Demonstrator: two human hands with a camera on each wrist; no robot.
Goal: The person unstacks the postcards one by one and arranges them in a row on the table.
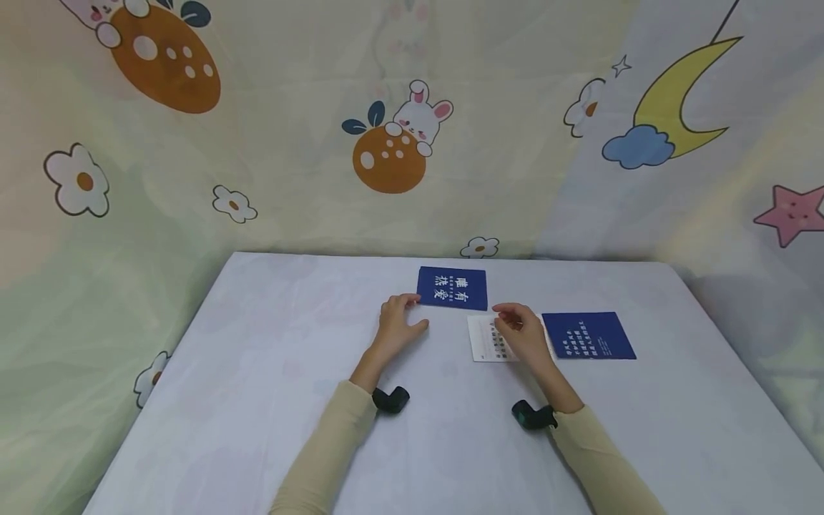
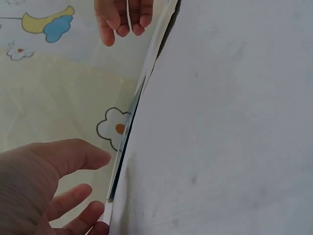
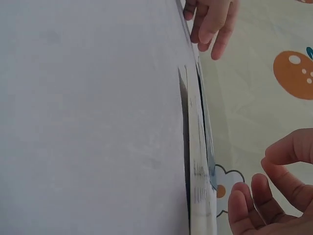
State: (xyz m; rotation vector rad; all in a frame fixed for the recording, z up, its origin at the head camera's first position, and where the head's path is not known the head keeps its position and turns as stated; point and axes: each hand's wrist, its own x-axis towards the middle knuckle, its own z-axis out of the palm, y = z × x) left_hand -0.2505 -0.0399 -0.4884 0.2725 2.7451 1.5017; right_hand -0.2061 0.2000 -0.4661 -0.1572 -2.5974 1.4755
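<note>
A dark blue card (image 1: 452, 288) with white characters lies near the back edge of the table. My left hand (image 1: 393, 325) is at its left side, thumb and fingers spread, fingertips right at the near left corner. Over a white printed sheet (image 1: 483, 340) hovers my right hand (image 1: 524, 340), hiding part of it. Its fingers curl loosely, with thumb and forefinger close together and nothing between them in the right wrist view. Directly right of the sheet lies a second blue card (image 1: 589, 335) with rows of white characters.
A pale cloth covers the table (image 1: 257, 415). Behind it hangs a patterned curtain (image 1: 290, 129) with rabbits, flowers and a moon. Black wrist cameras (image 1: 391, 400) sit on both wrists, just below the sleeves (image 1: 328, 443).
</note>
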